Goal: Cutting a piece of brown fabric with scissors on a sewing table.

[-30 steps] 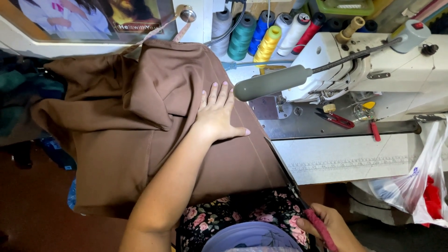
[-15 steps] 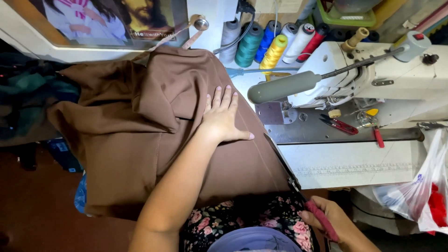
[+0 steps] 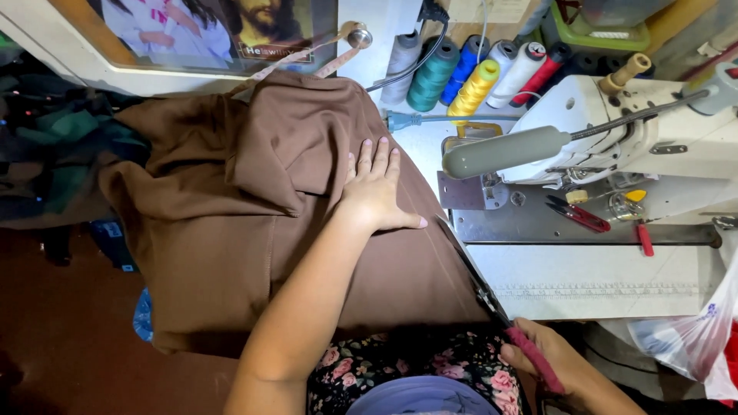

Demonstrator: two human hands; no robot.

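Brown fabric (image 3: 254,230) covers most of the white sewing table (image 3: 600,284), heaped in folds at the far side and draped over the near edge toward the person's lap. White sewing machine (image 3: 615,131) stands to the right of it, its grey lever pointing toward the cloth. Behind the machine, thread cones (image 3: 469,77) in grey, teal, blue, yellow, white and red stand in a row. Left hand (image 3: 374,188) lies flat on the fabric, fingers spread and straight, palm pressing the cloth just beside a folded ridge. Right hand (image 3: 553,365) sits low at the table's near edge, fingers curled around the reddish handle of long scissors (image 3: 492,303), whose dark blades run along the fabric's right edge. Small red-handled snips (image 3: 576,215) rest on the machine's metal bed, well apart from both hands.
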